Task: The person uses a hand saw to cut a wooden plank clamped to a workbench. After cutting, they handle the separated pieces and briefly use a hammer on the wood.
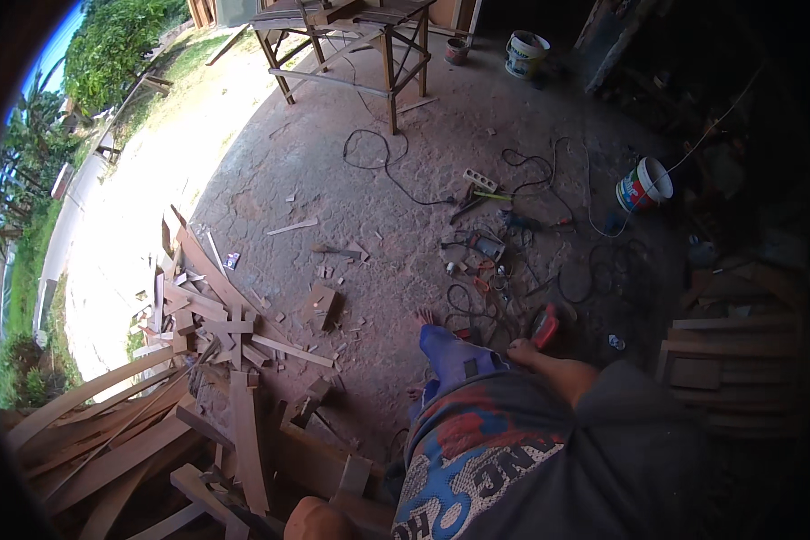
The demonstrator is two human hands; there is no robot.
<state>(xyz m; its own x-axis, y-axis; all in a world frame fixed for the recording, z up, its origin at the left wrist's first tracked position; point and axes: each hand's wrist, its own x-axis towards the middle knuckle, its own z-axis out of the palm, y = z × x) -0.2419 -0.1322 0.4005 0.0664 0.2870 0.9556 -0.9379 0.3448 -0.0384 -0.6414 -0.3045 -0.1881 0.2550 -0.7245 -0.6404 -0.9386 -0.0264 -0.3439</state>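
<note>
My right hand (519,350) hangs low on the right side of my body, its fingers curled closed. Right beside it is a red object (544,326) with a dark part; its kind does not show, and I cannot tell whether the hand grips it. Bare skin of my left arm (319,521) shows at the lower edge, next to the wood pile, with no fingers to be made out. On the floor ahead lie a grey corded power tool (485,245), a darker blue tool (518,220), a power strip (479,180) and tangled black cables (578,286).
A heap of wooden boards and offcuts (247,432) fills the left side. A wood block (319,307) lies on the concrete floor. Farther off stand a wooden workbench (389,67) and white buckets (525,56). Another bucket (644,184) and stacked wooden frames (729,342) are at the right.
</note>
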